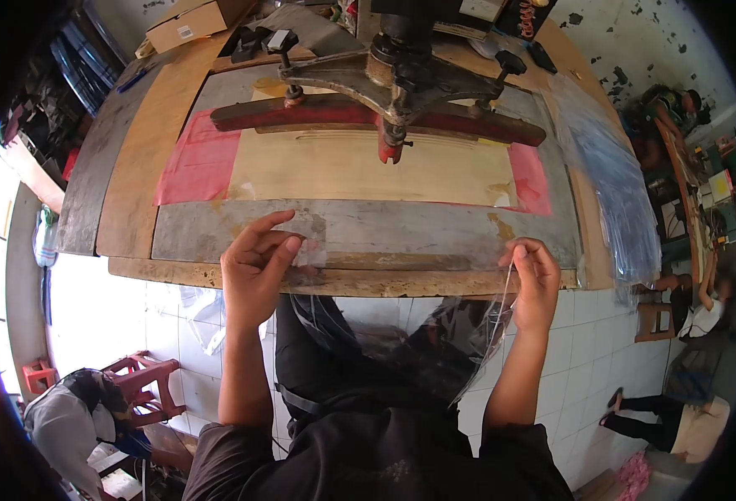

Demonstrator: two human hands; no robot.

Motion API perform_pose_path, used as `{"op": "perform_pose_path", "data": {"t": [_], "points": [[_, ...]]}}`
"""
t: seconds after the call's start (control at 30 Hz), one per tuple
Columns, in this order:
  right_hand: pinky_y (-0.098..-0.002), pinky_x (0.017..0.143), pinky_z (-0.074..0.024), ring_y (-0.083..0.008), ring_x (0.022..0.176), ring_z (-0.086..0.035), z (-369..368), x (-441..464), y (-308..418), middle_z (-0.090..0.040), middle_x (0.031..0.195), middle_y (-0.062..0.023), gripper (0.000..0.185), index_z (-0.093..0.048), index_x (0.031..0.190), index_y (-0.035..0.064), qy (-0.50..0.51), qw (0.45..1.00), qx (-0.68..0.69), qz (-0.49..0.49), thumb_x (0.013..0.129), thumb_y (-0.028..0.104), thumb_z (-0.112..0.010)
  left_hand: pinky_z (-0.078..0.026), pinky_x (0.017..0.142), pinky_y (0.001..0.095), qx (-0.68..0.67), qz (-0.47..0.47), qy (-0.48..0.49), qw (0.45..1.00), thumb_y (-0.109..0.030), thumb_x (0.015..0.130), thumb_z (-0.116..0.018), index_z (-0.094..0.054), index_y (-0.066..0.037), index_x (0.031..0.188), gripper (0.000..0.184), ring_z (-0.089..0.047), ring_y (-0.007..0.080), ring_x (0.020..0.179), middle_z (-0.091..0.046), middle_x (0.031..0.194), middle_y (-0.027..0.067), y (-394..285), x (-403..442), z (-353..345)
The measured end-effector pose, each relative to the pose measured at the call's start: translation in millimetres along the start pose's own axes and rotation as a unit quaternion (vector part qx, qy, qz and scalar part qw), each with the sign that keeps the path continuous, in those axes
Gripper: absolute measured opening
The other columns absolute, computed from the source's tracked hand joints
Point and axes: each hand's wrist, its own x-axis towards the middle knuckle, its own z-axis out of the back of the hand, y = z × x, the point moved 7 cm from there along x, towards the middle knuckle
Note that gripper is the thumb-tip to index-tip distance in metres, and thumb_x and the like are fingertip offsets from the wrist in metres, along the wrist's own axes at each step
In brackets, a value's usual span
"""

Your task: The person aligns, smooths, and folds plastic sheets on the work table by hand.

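head view: one clear plastic sheet, thin and see-through, held between two bare hands at the near edge of the desk. held edge runs left to right, roughly parallel to that edge; the loose part sags below it, towards the lap. long axis: cannot be told with certainty, the film being partly lost against dark clothing.

left hand: grip closed on the film between thumb and forefinger, other fingers curled. right hand: grip pinching the opposite end at the fingertips.

surface: grey and wooden boards; a pale yellow panel with pink ends; above it, a metal frame with a long bar. right side, stacked bluish plastic. far left, a cardboard box.

room: white tiled floor; red stool; other people at both sides.
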Motion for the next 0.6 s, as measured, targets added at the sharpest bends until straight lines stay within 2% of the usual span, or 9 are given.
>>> {"op": "perform_pose_path", "data": {"t": [0.27,0.43,0.6], "points": [[-0.0246,0.078,-0.0481,-0.0101,0.085,-0.064,-0.1,-1.3,-3.2,-0.069,0.091,-0.0024,0.022,-0.07,0.109,-0.0022,0.007,0.999,-0.003,0.036,0.107,0.02,-0.07,-0.07,0.077,0.0336,0.008,0.002,-0.007,1.0,0.003,0.104,-0.065,-0.063,0.007,0.137,0.033,-0.076,0.0168,0.098,-0.078,0.102,0.0113,-1.4,-0.9,-0.5],[-0.025,0.079,-0.0488,-0.0103,0.085,-0.064,0.1,-1.9,-4.3,-0.07,0.091,-0.0034,0.021,-0.07,0.107,-0.0022,-0.005,0.999,-0.004,0.041,0.108,0.019,-0.068,-0.07,0.077,0.0337,0.01,-0.003,-0.003,1.0,0.003,0.104,-0.065,-0.063,0.007,0.135,0.032,-0.076,0.0169,0.099,-0.078,0.103,0.0117,-0.5,-0.8,0.1],[-0.0254,0.081,-0.0471,-0.0112,0.084,-0.063,-0.3,-3.9,-4.2,-0.069,0.09,-0.0037,0.021,-0.068,0.105,0.0,-0.023,0.999,-0.015,0.043,0.108,0.02,-0.068,-0.07,0.08,0.0362,-0.002,-0.003,-0.009,1.0,0.003,0.104,-0.065,-0.064,0.01,0.132,0.029,-0.077,0.0204,0.098,-0.078,0.102,0.0134,3.7,-2.0,1.8]]}}
